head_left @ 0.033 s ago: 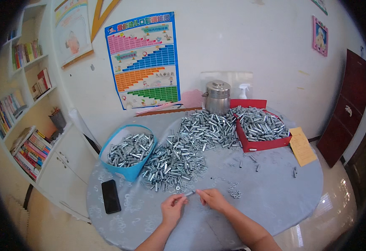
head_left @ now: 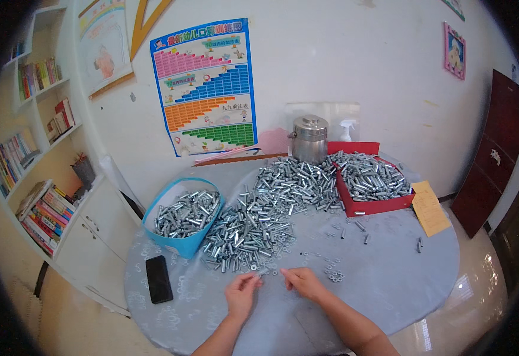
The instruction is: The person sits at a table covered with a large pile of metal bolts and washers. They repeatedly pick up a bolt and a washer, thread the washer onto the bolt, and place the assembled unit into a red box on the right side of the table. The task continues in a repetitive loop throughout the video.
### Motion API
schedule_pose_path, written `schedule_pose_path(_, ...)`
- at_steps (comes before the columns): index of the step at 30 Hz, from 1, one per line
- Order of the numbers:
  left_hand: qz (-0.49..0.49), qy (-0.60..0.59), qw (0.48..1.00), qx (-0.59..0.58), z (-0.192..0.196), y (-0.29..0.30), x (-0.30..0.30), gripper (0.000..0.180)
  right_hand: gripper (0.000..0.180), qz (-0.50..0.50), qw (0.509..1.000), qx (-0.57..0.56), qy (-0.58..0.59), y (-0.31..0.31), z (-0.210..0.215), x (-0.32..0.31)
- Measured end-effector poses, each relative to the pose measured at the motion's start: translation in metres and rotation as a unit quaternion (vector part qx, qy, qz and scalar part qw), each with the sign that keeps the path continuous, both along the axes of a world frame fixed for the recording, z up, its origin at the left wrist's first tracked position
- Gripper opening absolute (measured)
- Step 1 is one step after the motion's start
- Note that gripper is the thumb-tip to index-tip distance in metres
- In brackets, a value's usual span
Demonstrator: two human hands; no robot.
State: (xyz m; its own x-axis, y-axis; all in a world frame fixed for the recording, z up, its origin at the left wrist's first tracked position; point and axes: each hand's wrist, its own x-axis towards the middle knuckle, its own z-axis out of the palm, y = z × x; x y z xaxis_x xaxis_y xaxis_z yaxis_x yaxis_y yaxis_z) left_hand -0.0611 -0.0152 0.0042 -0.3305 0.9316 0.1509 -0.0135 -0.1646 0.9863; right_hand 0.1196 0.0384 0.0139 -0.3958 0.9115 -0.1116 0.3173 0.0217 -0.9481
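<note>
My left hand (head_left: 241, 293) is pinched near the table's front, with a small metal sleeve (head_left: 263, 272) at its fingertips, partly blurred into the grey cloth. To its right, my right hand (head_left: 304, 283) has its fingers curled and the thumb pressed to them; whatever they may hold is hidden. A gap separates the two hands. Just beyond them spreads a large heap of silvery metal sleeves (head_left: 241, 234) with washers along its near edge. Small washers (head_left: 334, 275) lie scattered beyond my right hand.
A blue fabric bin (head_left: 183, 244) full of sleeves stands left of the heap, a red box (head_left: 381, 206) of sleeves at the right. A black phone (head_left: 158, 279) lies at left. Behind are a steel pot (head_left: 310, 140) and spray bottle (head_left: 347, 129); yellow paper (head_left: 430, 209) overhangs the right edge.
Earlier the sleeve bridged the fingertips of both hands. Now the hands are apart, with my right fingers off its end. The whole view has shifted slightly.
</note>
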Motion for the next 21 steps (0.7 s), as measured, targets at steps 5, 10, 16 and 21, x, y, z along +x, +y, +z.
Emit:
schedule_pose_path(5, 0.168, -0.031, 0.983, 0.075, 0.029, 0.041, -0.074, 0.011, 0.043, -0.06, 0.992, 0.002, 0.111, 0.003, 0.005, 0.004)
schedule_pose_path(10, 0.188, 0.044, 0.977, 0.094, 0.046, 0.095, -0.149, 0.017, 0.041, -0.066, 0.991, 0.023, 0.118, 0.007, 0.0, 0.007)
schedule_pose_path(16, 0.165, 0.322, 0.929, 0.08, 0.052, 0.079, -0.123, 0.015, 0.041, -0.073, 0.99, 0.028, 0.115, 0.01, -0.003, 0.01)
schedule_pose_path(21, 0.053, 0.414, 0.909, -0.005, 0.03, 0.048, -0.078, 0.011, 0.041, -0.066, 0.993, 0.029, 0.096, 0.01, -0.006, 0.01)
